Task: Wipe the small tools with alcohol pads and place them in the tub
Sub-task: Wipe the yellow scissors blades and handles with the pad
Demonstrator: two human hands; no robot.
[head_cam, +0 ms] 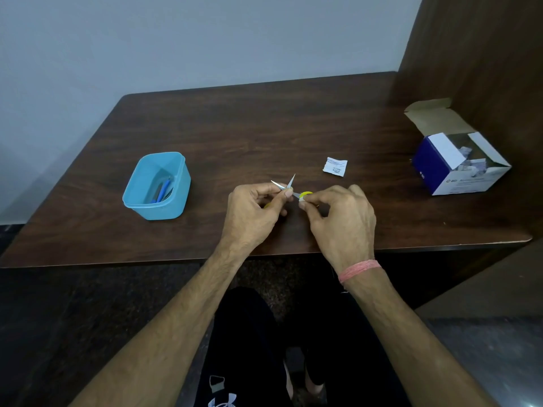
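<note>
The small scissors (pixel 289 188) are held above the table (pixel 264 127) near its front edge, blades spread in a V, tips pointing toward 11 and 12 o'clock; the yellow handles trail toward 4 o'clock. The left hand (pixel 252 212) grips the scissors with curled fingers, thumb and forefinger pinching at the blade base. The right hand (pixel 338 218) pinches a white alcohol pad (pixel 302 203) against the scissors beside the handle. The blue tub (pixel 157 186) sits at 9 o'clock, blue-handled tools (pixel 163 190) inside.
</note>
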